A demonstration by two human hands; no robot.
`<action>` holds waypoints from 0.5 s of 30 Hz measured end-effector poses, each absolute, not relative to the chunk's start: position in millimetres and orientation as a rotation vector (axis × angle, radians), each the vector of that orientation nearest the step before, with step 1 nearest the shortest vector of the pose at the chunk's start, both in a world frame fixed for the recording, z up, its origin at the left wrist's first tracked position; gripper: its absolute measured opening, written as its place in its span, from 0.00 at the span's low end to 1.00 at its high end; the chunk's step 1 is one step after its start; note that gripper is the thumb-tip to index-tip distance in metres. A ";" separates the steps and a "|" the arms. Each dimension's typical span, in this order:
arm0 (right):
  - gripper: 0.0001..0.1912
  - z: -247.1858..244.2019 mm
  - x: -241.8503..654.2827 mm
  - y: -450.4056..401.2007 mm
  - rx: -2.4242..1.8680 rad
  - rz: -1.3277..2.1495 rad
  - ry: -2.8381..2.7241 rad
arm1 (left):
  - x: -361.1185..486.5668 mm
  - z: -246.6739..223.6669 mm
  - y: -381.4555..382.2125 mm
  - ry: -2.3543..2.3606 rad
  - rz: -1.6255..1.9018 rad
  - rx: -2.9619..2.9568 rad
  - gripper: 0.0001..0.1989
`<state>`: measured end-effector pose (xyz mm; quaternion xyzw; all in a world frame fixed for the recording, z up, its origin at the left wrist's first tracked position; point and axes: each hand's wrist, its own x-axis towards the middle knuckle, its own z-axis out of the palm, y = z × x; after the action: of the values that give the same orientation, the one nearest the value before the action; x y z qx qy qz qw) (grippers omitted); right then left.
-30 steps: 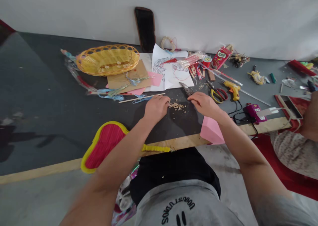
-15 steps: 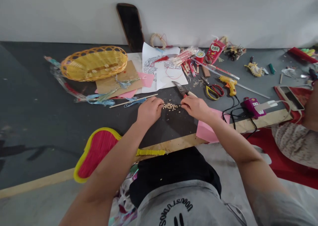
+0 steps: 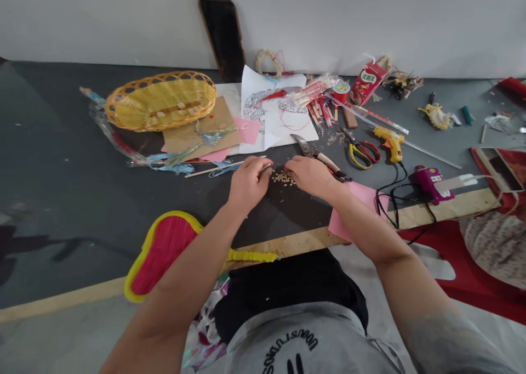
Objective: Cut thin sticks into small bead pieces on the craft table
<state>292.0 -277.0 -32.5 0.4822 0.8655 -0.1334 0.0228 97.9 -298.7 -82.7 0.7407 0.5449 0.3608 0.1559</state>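
Note:
A small pile of pale, short cut pieces (image 3: 283, 179) lies on the dark table between my hands. At its left edge, my left hand (image 3: 249, 183) is closed, thumb pressed to the fingers; whatever it pinches is too small to make out. My right hand (image 3: 310, 176) reaches in from the other side, its fingers bent together at the pile's upper right edge, their tips partly hidden. Just beyond it lie pruning shears (image 3: 302, 143), partly covered by that hand. A thin pale stick (image 3: 205, 171) and light blue tassels (image 3: 224, 170) rest beside my left hand.
A yellow basket (image 3: 160, 102), printed paper (image 3: 257, 105) and a leaning phone (image 3: 223, 37) stand behind. To the right are scissors (image 3: 364, 154), a glue gun (image 3: 390, 142) and a purple box with cables (image 3: 433, 185). A red-and-yellow paddle shape (image 3: 162, 253) lies near the front edge.
My right hand has moved left, over the pile's right side, uncovering more of the shears' handles. My left hand stays at the left edge. The view has shifted slightly.

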 end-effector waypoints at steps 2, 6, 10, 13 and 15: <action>0.14 -33.6 294.0 -276.6 1.535 -0.444 2.713 | 97.5 -81.7 -299.0 1.563 1.101 2.067 0.12; 0.15 -33.5 313.0 -269.6 1.837 -0.382 2.750 | 97.1 -79.2 -299.3 1.480 1.241 1.990 0.17; 0.07 -29.0 344.0 -258.4 1.985 -0.243 2.705 | 95.5 -80.2 -297.8 1.452 1.314 1.933 0.16; 0.09 -22.6 357.0 -257.9 1.980 -0.211 2.607 | 93.7 -81.4 -296.5 1.480 1.337 1.887 0.15; 0.14 -19.1 357.4 -262.2 1.933 -0.236 2.510 | 92.9 -81.3 -296.3 1.501 1.345 1.863 0.14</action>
<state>357.4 -262.2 -19.1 0.6083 0.7900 -0.0744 -0.0174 92.9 -296.3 -81.3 0.6654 0.5363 0.4804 0.1973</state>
